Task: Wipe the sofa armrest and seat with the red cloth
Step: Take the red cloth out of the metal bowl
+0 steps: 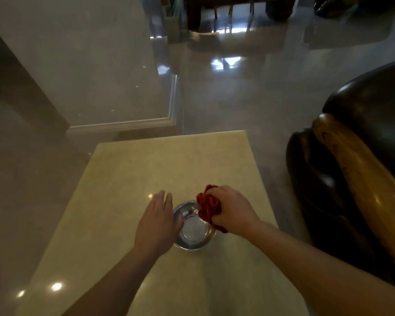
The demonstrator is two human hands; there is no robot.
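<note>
My right hand (232, 207) is closed around the bunched red cloth (208, 204), holding it over the right rim of a small steel bowl (193, 231) on the beige table. My left hand (156, 218) rests flat with fingers apart against the bowl's left side, holding nothing. The dark leather sofa (372, 106) stands to the right of the table, and its wooden armrest (360, 176) runs along the near side, apart from both hands.
The beige stone table (169, 165) fills the lower middle. A glossy tiled floor (233, 99) lies beyond it and between table and sofa. A pale wall corner with a baseboard (123, 123) stands at the left. Dark furniture legs (214, 12) show far back.
</note>
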